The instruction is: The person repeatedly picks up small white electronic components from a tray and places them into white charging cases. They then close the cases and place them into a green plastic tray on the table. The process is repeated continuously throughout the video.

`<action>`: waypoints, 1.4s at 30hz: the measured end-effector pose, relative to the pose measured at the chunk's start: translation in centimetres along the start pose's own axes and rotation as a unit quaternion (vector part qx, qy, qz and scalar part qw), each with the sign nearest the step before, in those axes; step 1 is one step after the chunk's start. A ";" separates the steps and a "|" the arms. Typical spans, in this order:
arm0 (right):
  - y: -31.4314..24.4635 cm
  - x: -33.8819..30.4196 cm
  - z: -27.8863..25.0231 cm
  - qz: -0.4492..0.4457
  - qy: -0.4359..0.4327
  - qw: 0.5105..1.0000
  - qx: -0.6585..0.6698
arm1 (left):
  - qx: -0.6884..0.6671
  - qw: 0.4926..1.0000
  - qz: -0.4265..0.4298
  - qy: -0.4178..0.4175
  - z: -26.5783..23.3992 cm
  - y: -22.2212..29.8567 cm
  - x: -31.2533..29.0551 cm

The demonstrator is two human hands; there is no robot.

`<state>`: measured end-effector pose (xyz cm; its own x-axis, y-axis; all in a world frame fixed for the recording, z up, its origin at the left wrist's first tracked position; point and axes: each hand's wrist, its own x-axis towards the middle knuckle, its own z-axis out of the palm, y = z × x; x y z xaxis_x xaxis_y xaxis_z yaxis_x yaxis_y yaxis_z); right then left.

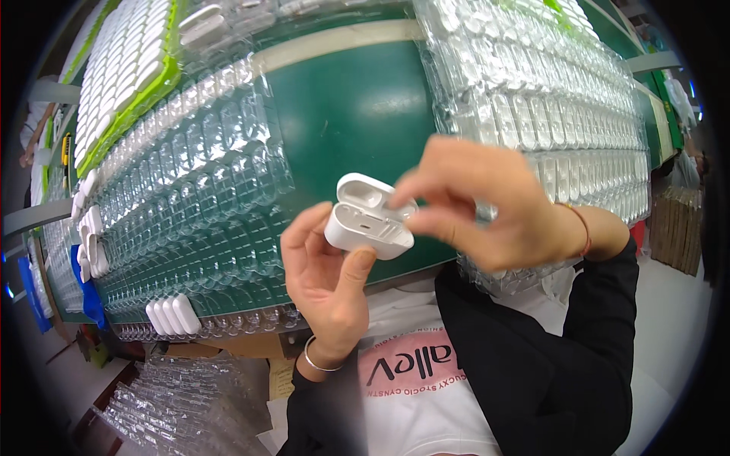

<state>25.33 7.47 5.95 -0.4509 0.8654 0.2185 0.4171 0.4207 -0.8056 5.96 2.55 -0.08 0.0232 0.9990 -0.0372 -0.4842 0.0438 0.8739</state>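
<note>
Just in front of my body I have a white earbud charging case (371, 220) with its lid raised and its hollow inside facing up. My left hand (328, 277) grips the case from the left and below, thumb along its front. At the right end of the case is my right hand (487, 205), blurred, its thumb and forefinger close together by the lid and opening. Whether anything small sits between those fingers cannot be made out. Clear plastic trays lie on both sides: a tray (198, 159) with rows of hollows at left, another tray (547, 121) holding white parts at right.
A green work mat (350, 114) covers the table. White cases (173, 315) stand in a row at the near left edge, beside a blue strap (90, 292). A lime-green tray (129, 83) of white pieces sits far left. Stacked clear trays (182, 403) lie below the table.
</note>
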 end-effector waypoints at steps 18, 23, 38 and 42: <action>-3.2 3.2 2.9 0.004 -0.116 0.990 -0.079 | 0.569 0.763 0.306 0.021 -1.2 1.8 0.3; -3.3 4.8 2.3 -0.023 -0.153 0.988 -0.003 | 0.550 0.782 0.291 0.028 -2.4 3.6 0.6; 24.8 35.2 -15.2 0.078 0.062 0.861 -0.499 | 0.567 0.800 0.198 0.005 -5.0 6.0 3.5; 25.6 36.6 -13.0 0.105 0.090 0.864 -0.484 | 0.570 0.801 0.181 0.025 -5.5 5.8 3.6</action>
<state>29.78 53.42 0.44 -0.1907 0.9420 0.2761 0.9788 0.2039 -0.0199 -1.60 6.44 2.18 0.0133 0.9458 0.3246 0.6633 -0.2513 0.7049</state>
